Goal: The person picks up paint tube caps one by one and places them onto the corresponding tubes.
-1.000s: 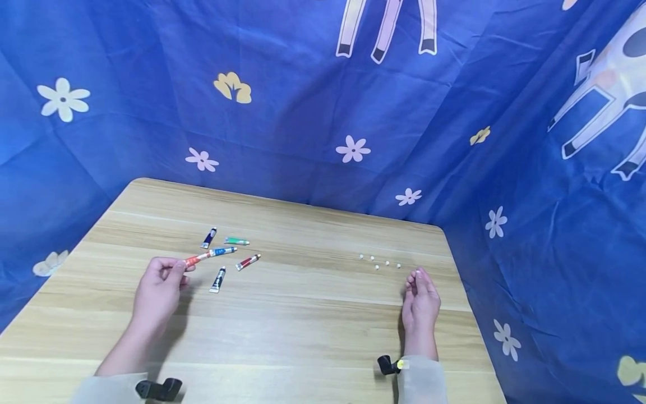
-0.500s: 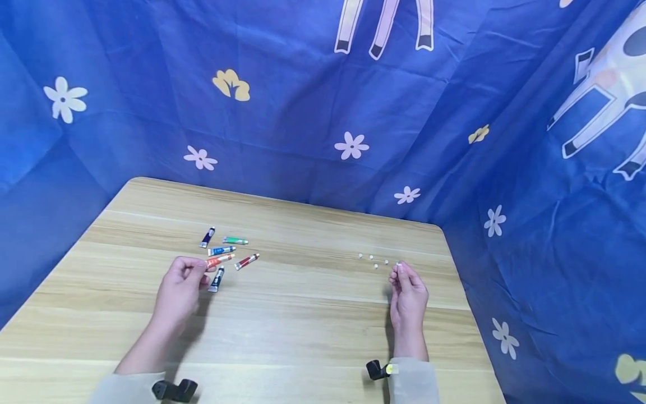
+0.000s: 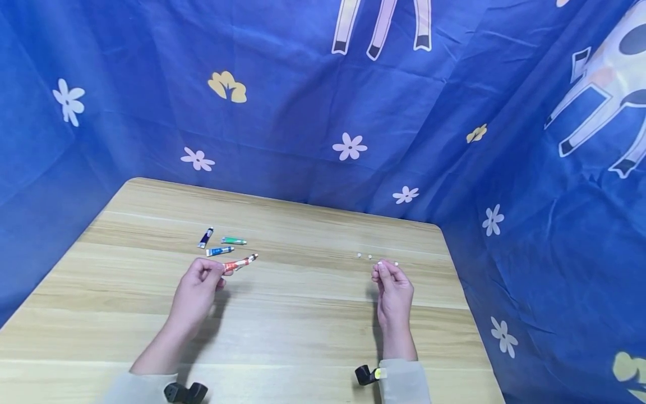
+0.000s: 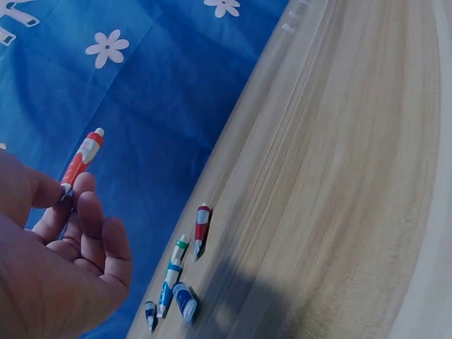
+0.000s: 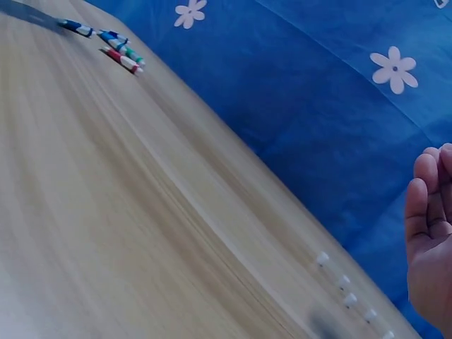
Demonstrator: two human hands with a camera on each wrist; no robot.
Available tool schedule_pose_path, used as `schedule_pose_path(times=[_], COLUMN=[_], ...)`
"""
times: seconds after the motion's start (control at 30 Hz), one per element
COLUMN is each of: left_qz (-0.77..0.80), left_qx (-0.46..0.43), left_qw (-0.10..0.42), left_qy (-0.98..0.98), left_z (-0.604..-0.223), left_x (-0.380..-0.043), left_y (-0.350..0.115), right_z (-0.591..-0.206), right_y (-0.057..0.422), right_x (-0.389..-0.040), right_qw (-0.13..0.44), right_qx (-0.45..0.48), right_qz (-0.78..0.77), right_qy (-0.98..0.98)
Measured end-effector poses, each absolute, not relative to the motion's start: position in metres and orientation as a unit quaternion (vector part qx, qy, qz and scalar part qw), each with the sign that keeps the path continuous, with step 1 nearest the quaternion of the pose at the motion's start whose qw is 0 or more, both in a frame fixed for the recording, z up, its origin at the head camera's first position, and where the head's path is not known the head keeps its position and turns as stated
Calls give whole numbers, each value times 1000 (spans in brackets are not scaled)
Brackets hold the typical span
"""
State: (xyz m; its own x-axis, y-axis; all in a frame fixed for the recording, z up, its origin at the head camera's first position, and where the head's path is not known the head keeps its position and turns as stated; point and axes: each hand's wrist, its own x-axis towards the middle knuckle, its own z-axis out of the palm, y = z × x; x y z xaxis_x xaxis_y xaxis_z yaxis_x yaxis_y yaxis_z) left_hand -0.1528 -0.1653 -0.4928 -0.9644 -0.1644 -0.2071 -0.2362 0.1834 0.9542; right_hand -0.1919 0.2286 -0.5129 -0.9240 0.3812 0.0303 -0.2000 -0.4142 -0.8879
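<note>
My left hand [image 3: 195,289] pinches an orange paint tube [image 4: 81,162] by its flat end, its white nozzle pointing away. In the head view the orange tube overlaps a red tube [image 4: 202,224] lying on the table. Beyond it lie a blue tube [image 3: 220,251], a green tube [image 3: 234,240] and a dark blue tube [image 3: 205,237]. A dark tube [image 5: 75,27] is hidden behind my left hand in the head view. My right hand [image 3: 396,297] pinches a small white cap [image 3: 381,263] at its fingertips, above several white caps [image 5: 350,301] on the table.
The wooden table [image 3: 303,336] has rounded far corners. Behind it and along its right side hangs a blue curtain [image 3: 282,140] with printed flowers and animals. Dark wrist cameras [image 3: 185,393] sit on both sleeves.
My left hand has moved right with the orange tube, from the blue tube to over the red one. My right hand has moved left with the cap, over the caps on the table.
</note>
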Motion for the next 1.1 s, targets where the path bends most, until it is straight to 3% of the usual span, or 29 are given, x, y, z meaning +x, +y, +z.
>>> schedule_pose_path(times=[0.77, 1.1], left_qz=[603, 611], left_qx=[-111, -102], left_qw=[58, 69], left_qy=[788, 782], left_z=[-494, -500], left_x=[-144, -141], left_y=[-126, -109], right_z=[-517, -523], right_y=[177, 150], right_x=[-181, -170], right_qw=[111, 56], right_qx=[-80, -59], right_qz=[773, 748], right_qy=[-619, -659])
